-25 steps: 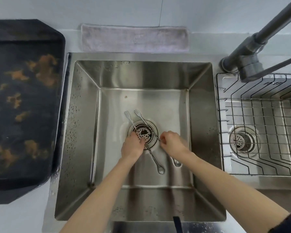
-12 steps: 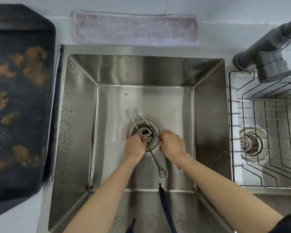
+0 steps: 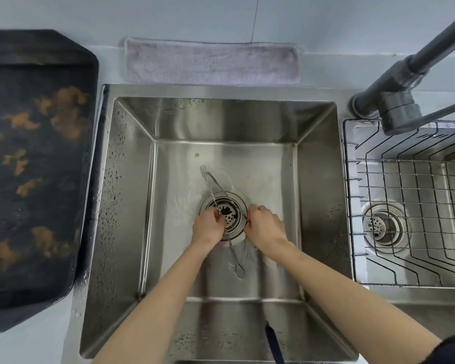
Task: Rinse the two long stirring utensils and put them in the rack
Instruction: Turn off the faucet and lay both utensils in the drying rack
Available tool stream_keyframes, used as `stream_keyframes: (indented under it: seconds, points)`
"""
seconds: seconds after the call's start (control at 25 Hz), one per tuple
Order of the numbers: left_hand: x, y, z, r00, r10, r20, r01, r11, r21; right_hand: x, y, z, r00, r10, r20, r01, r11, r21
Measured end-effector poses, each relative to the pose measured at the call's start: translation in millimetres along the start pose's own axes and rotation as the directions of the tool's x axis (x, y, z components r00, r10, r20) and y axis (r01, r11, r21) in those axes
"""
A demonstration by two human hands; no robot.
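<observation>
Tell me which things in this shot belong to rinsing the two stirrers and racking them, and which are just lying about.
Part of the job:
two long stirrers, crossed over the drain
left hand and right hand, each pinching one
sink
faucet
wire rack, over the right basin

Just lying about:
grey cloth behind the sink
dark mat on the left

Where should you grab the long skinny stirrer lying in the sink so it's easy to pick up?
Probably the middle of the stirrer's thin shaft, pinched from above. It lies flat across the drain strainer, forked tip far, rounded end near, so the middle balances. The left hand and right hand already pinch there.
</observation>
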State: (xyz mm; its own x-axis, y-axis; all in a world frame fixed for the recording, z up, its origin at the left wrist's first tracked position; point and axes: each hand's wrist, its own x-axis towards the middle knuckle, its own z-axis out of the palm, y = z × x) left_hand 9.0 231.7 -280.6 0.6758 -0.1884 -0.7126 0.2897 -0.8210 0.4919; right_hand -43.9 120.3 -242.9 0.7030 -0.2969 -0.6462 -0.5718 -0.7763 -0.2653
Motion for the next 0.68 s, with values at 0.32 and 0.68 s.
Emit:
stream_keyframes:
  seconds: [0.32, 0.68]
  points:
    - [-22.6, 25.5, -29.2, 0.986, 0.131, -0.100, -0.144, 0.980, -0.135, -26.8, -10.1, -31.1, 0.986, -0.059, -0.154, 0.077, 0.991, 0.113]
    - [-61.9, 47.0, -79.0, 0.934, 0.252, -0.252, -0.276, 0.959, -0.065, -66.6, -22.7, -74.4, 0.935, -0.117, -0.336, 0.189, 0.963, 0.193]
